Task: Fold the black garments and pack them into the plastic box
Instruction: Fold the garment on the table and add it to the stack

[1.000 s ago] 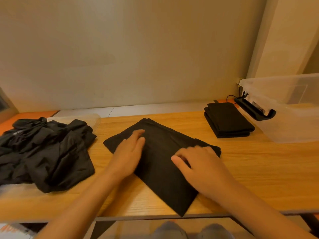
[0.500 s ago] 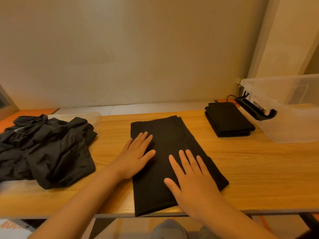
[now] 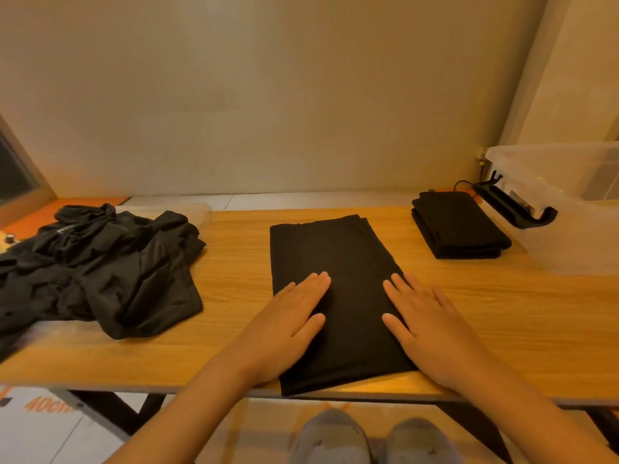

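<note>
A black garment [image 3: 338,262] lies folded into a long strip on the middle of the wooden table [image 3: 485,313], running from near the front edge toward the wall. My left hand [image 3: 288,326] lies flat with straight fingers on its left edge. My right hand [image 3: 428,326] lies flat on its right edge. Both sit on the near half. A heap of unfolded black garments [image 3: 100,266] sits at the left. A stack of folded black garments [image 3: 459,226] lies at the right, beside the clear plastic box [image 3: 569,229].
The plastic box has a black latch handle [image 3: 516,205] on its near-left side and stands at the table's far right. A clear plastic bag [image 3: 197,212] lies under the heap. A beige wall runs behind the table. My shoes [image 3: 371,437] show below the front edge.
The garment turned from a diagonal lie to a straight strip. Both hands flattened and slid apart to its left and right edges, toward me.
</note>
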The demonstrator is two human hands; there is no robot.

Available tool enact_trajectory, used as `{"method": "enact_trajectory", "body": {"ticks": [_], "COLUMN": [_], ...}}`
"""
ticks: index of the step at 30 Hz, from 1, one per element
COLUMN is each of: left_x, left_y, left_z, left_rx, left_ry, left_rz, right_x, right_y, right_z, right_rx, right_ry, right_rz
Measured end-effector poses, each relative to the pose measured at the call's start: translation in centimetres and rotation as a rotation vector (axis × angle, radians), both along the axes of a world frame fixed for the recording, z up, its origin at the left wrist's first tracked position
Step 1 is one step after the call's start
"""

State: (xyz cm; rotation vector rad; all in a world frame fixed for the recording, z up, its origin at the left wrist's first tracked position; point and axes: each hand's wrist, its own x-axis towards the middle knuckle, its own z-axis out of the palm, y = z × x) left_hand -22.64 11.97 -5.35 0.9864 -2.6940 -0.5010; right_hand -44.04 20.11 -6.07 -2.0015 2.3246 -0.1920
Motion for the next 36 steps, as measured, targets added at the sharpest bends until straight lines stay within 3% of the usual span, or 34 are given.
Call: {"method": "enact_trajectory", "body": {"ticks": [4, 6, 12, 18, 23, 26, 29, 32, 36], "left_x": [0.6, 0.8, 3.0, 5.0, 5.9, 6.5, 7.1, 7.0, 5.5], "left_y": [3.5, 4.0, 4.2, 4.5, 5.4, 6.1, 6.6, 6.8, 5.7], "left_z": [-0.5, -1.1, -3.3, -4.9, -4.1, -3.4, -2.4, -0.8, 1.9], "left_rx": [-0.077, -0.128, -0.338, -0.471, -0.300, -0.161, -0.093, 0.116, 0.372], "left_ry": [0.031, -0.056, -0.230, -0.090, -0.053, 0.064, 0.111, 0.209, 0.464], "left_rz": [-0.043, -0.058, -0.105, -0.216, -0.250, -0.238, -0.226, -0.132, 0.039], "right_x": [0.5, 0.9, 0.1, -0.4, -1.8, -3.0, -3.2, -2.4, -2.3], "right_y": [1.3, 1.7, 4.1, 7.0, 8.8, 9.6, 10.3, 10.4, 8.3], "right_z": [0.9, 0.7, 0.4, -2.2, -2.6, -2.5, -1.6, 0.2, 2.6], "right_rx": [-0.121, -0.036, 0.087, -0.127, -0.281, -0.245, -0.230, -0.241, -0.285], "right_ry": [-0.027, -0.028, -0.060, 0.096, 0.094, 0.028, -0.232, -0.507, -0.725], "right_rz": [0.195, 0.295, 0.270, 0.306, 0.392, 0.424, 0.365, 0.226, 0.147]}}
